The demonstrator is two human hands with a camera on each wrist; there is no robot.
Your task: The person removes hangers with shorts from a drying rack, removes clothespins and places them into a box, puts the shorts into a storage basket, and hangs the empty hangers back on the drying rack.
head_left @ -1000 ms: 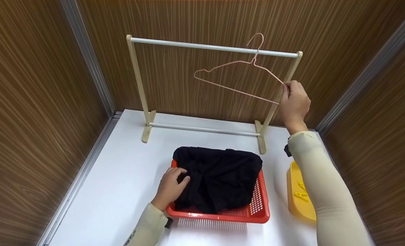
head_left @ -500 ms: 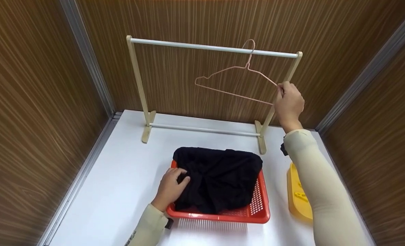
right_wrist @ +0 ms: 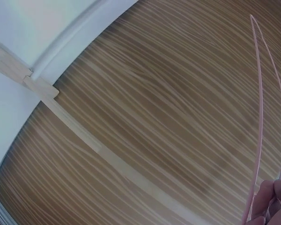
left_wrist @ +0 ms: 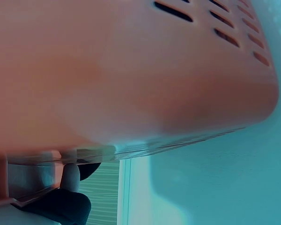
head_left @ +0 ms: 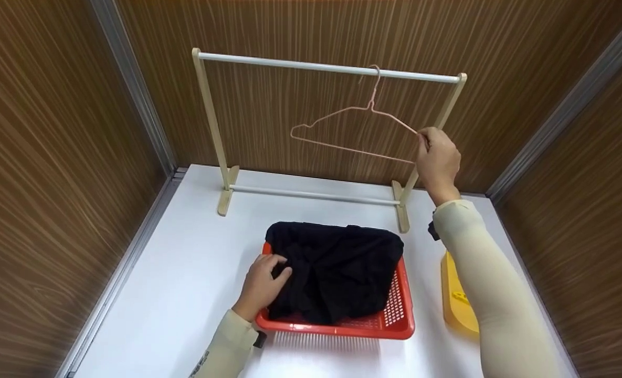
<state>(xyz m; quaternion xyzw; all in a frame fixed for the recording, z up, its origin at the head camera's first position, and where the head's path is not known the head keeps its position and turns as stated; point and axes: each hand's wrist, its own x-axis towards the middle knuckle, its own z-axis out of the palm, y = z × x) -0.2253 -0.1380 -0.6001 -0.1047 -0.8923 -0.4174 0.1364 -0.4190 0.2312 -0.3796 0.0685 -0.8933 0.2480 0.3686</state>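
My right hand [head_left: 438,160] pinches the right end of a pink wire clothes hanger [head_left: 354,150]. The hanger's hook overlaps the white top bar of a small clothes rack [head_left: 290,64], with the hook's tip showing behind and below the bar. In the right wrist view the fingers [right_wrist: 267,201] hold the pink wire. My left hand [head_left: 262,281] rests at the left rim of a red plastic basket [head_left: 337,331], thumb and forefinger apart on the black cloth [head_left: 337,273] inside. The left wrist view mostly shows the basket's side [left_wrist: 131,70].
A yellow tray [head_left: 457,315] holding a yellow clothes peg [head_left: 460,297] stands at the right, partly hidden by my right sleeve. The rack's wooden feet stand on the white table [head_left: 148,273] behind the basket. Wood-grain panels [head_left: 290,21] enclose the table at the back and sides.
My right hand has moved the hanger left and down, its hook lowering from above the rack's top bar onto it. My left hand, the basket and the black cloth have stayed put.
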